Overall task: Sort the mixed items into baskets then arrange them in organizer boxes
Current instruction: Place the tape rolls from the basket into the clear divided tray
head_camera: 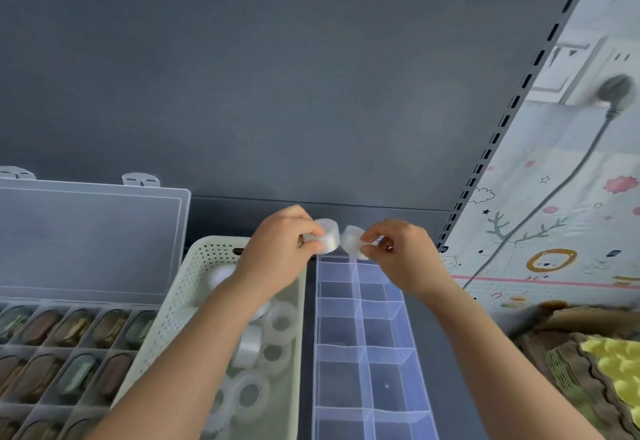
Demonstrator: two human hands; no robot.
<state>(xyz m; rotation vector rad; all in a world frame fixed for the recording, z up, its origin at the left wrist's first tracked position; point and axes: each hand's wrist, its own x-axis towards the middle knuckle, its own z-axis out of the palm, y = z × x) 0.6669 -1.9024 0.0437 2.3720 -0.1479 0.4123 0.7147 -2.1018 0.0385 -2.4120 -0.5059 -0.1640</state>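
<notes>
Above the far end of the clear divided organizer box (363, 346), whose visible cells hold nothing, each hand pinches one roll of clear tape: the left hand (277, 252) grips a roll (325, 238) by its sides, the right hand (401, 252) another roll (351, 240), the two rolls nearly touching. More rolls lie heaped in the perforated basket (194, 277) just left of the box. These rolls look light, stiff and smooth, likely slippery; gripping across the outer rim, or hooking a finger through the core, should hold best.
</notes>
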